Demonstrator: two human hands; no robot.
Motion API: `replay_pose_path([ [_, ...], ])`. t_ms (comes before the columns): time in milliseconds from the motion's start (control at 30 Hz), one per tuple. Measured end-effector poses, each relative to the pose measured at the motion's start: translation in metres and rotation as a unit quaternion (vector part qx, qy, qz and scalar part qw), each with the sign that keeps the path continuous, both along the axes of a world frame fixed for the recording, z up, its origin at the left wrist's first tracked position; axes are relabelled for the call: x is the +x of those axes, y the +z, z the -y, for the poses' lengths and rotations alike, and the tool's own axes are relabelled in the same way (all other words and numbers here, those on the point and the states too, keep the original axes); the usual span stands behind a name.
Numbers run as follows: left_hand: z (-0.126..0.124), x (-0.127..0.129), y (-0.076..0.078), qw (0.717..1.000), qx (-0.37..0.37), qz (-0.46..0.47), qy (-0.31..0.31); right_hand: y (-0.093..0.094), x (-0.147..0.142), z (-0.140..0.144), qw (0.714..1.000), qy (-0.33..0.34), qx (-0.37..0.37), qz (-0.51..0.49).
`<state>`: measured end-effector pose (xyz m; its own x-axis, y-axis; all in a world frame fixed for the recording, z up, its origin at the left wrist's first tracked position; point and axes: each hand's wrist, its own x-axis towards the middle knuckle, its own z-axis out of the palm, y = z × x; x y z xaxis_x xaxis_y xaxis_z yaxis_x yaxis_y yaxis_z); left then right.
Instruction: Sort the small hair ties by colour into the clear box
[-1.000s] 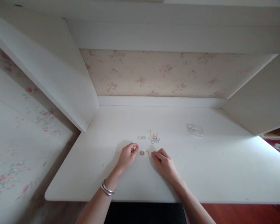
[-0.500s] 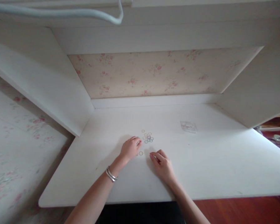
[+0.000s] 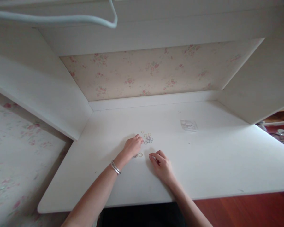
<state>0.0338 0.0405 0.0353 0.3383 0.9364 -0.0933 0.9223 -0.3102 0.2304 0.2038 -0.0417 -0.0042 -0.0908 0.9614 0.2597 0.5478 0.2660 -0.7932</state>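
The left hand (image 3: 132, 146), fingers curled, touches the cluster of small coloured rubber rings (image 3: 147, 138) mid-tabletop; its grasp cannot be told. The right hand (image 3: 161, 164) rests loosely curled, seemingly empty. A careless sweep could scatter the rings.

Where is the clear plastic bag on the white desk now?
In the head view the clear plastic bag lies on the white desk, far right of the small rings, apart from both hands.

Both forearms are bare, no sleeves showing; a thin silver bangle (image 3: 115, 168) rings the left wrist, nothing on the right.
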Motion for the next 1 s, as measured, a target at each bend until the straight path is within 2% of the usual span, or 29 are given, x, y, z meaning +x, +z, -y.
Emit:
replay_pose_path([
  [300,0.042,-0.009,0.008,0.997,0.056,0.05,-0.009,0.001,0.0,0.001,1.0,0.008,-0.014,-0.003],
  [500,0.065,-0.009,0.006,0.996,0.072,0.046,-0.033,0.0,-0.001,0.001,1.0,0.012,-0.014,0.004],
  [800,0.07,-0.007,0.003,0.994,0.095,0.036,-0.046,0.001,-0.002,0.001,1.0,0.004,-0.014,0.01],
  [900,0.069,-0.01,0.005,0.992,0.093,0.082,-0.025,0.001,-0.001,0.001,1.0,0.002,-0.015,0.006],
  [1000,0.063,-0.022,0.007,0.979,0.105,0.172,0.027,0.002,-0.001,0.001,1.0,-0.002,-0.021,-0.007],
])
